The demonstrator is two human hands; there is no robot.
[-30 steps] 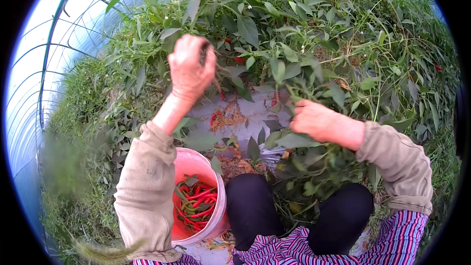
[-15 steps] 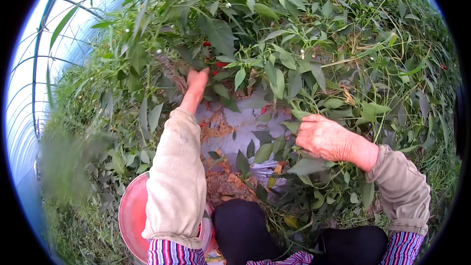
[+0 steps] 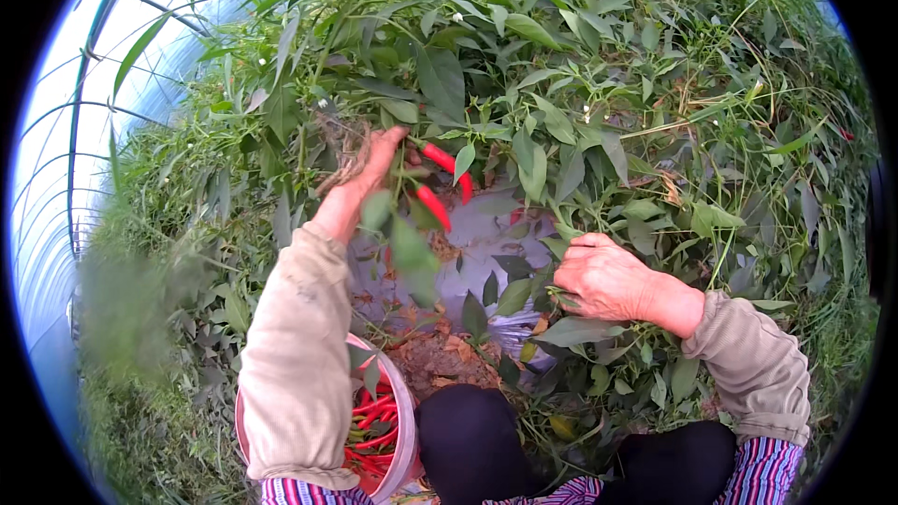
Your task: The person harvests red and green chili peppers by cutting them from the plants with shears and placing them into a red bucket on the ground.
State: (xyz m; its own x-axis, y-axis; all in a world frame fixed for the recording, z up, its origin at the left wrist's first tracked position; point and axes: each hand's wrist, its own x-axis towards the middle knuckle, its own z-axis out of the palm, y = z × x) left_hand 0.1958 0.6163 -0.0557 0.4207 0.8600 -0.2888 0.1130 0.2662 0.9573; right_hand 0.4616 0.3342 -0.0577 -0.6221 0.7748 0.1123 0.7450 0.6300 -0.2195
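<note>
My left hand (image 3: 376, 157) is closed around a leafy branch of a chili pepper plant, among the foliage at upper left of centre. Beside its fingers hang long red chili peppers (image 3: 433, 208), and leaves (image 3: 412, 260) blurred by motion dangle below. Farther right, my right hand (image 3: 603, 279) is curled closed at the edge of the plants, gripping green pepper stems and leaves (image 3: 582, 330); its fingertips are partly hidden. Under my left forearm stands a pinkish bucket (image 3: 408, 411) holding many red chili peppers (image 3: 376, 432), some with green stems.
Dense pepper plants (image 3: 533, 28) with small white flowers fill the far side and the right. Pale plastic sheeting (image 3: 500, 224) and dry leaf litter (image 3: 440, 360) cover the ground between my hands. At left curves a greenhouse wall with hoops (image 3: 73, 131). My dark-clad knees (image 3: 472, 440) are at the bottom.
My left hand has turned, and the red peppers beside it now show more fully, with the leaves below swinging. My left forearm moved left, revealing peppers in the bucket. My right hand shifted slightly left.
</note>
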